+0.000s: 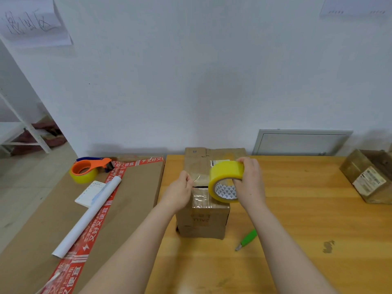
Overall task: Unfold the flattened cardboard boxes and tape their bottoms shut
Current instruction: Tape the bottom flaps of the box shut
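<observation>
Leftward, box (203, 219) by table (297, 209) edge, tape roll (225, 172) above

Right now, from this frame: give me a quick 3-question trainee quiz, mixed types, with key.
1. True or false: the right hand holds the yellow tape roll.
2. The green cutter lies: A) on the floor B) on the table beside the cardboard box C) in a pocket.
3. What does the left hand pinch?

Key: 1 true; 2 B; 3 the loose tape end.
</observation>
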